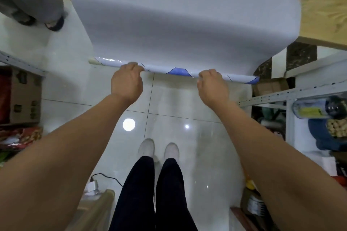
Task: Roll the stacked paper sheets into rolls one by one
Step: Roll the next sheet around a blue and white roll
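Paper sheet (pixel 184 15): large, white, matte, smooth; drapes off wooden table (pixel 323 5) edge, hangs toward glossy tiled floor (pixel 169 103). Lower end wound into slim roll (pixel 174 71), glossy surface, blue printed patches; cream core end protrudes at left. Roll long axis runs left to right, right end slightly lower. Left hand (pixel 126 80) grips roll left of middle, fingers curled over top. Right hand (pixel 212 85) grips right of middle, same curl. Hands well apart.
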